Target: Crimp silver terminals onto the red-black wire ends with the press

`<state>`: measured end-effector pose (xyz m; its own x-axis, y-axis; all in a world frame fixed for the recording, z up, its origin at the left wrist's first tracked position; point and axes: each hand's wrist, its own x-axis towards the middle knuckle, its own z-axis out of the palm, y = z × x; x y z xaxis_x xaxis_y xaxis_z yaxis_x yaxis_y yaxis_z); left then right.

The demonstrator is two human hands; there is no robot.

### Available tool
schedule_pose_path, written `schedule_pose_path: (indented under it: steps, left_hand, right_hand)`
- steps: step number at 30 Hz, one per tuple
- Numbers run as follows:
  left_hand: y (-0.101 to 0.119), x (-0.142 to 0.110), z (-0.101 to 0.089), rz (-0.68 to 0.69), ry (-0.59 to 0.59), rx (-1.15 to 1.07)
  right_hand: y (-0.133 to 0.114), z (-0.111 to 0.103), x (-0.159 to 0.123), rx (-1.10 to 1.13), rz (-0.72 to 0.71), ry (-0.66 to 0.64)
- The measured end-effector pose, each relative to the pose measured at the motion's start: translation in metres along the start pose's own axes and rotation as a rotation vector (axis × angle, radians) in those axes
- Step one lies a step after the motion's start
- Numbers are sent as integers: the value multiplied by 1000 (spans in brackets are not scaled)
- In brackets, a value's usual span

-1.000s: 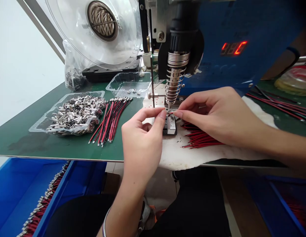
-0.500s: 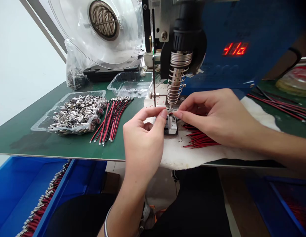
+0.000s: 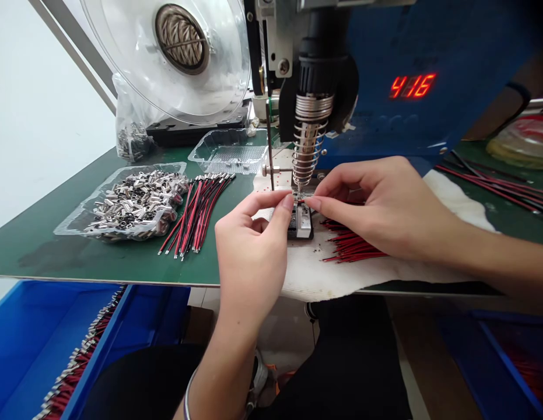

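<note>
Under the tip of the soldering machine's spring-wrapped iron (image 3: 307,137), both hands meet at a small metal fixture (image 3: 303,221). My left hand (image 3: 256,245) is at the fixture's left side, thumb and forefinger closed in a pinch; what lies between them is hidden. From the right, my right hand (image 3: 376,204) pinches a thin wire, of which a short red piece shows over the fixture. Beneath the right hand, a bundle of red and black wires (image 3: 352,242) lies on a white cloth (image 3: 315,280).
Left on the green table (image 3: 44,233) stand a clear tray of metal connectors (image 3: 135,201) and wires with metal ends (image 3: 196,216). Behind are another clear tray (image 3: 231,153) and a large clear reel (image 3: 223,70). A blue bin (image 3: 26,338) with finished-looking wires sits below.
The view has shifted slightly, moving everything a little left. Both hands keep their pinches at the fixture. The red display digits now read 416.
</note>
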<state>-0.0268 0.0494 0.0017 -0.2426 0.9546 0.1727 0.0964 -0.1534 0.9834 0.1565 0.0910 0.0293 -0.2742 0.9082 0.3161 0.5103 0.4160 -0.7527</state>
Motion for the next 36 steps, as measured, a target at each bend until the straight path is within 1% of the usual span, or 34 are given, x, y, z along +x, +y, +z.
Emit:
schedule_pose_path:
  steps: [11,17,24,36]
  left_hand:
    - [0,0,2,-5,11,-21]
    - [2,0,3,-16,15,-30]
    - [-1,1,3,-4,16,-50]
    - [0,0,2,1,24,-27]
  right_hand:
    - [-2,1,1,24,21,7]
    - [-1,1,1,3,-2,19]
    - [0,2,1,7,-10,27]
    - [0,2,-1,5,1,33]
